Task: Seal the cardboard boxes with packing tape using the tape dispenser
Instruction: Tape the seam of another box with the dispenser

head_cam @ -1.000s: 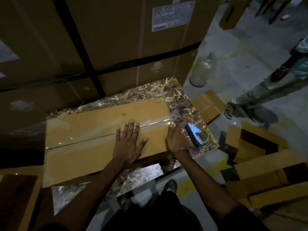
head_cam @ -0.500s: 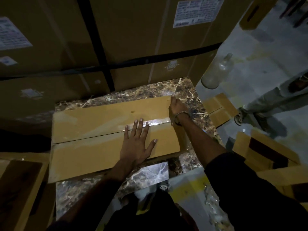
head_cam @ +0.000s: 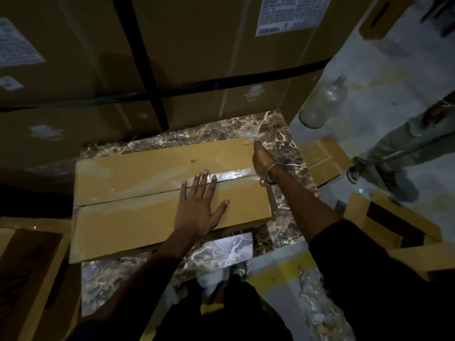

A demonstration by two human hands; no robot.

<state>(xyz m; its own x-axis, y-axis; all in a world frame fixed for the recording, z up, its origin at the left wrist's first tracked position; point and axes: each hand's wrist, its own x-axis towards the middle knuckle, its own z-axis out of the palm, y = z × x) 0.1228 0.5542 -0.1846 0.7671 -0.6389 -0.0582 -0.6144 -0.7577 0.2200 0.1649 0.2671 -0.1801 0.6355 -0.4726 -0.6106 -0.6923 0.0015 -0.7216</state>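
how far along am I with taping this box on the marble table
Done: clear tape already runs along the centre seam of the box. In hand: your left hand lies flat on the lid while your right hand is at the far right corner. Left: the tape dispenser is out of view, so any further strips or boxes remain.

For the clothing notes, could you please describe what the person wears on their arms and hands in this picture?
Both hands are bare, without gloves. The right hand has a thin metal bracelet around its wrist, and a dark, loose sleeve covers the upper forearm, leaving the lower forearm bare. The left hand shows no ring or band; its forearm is bare, and the dim light hides any sleeve further up.
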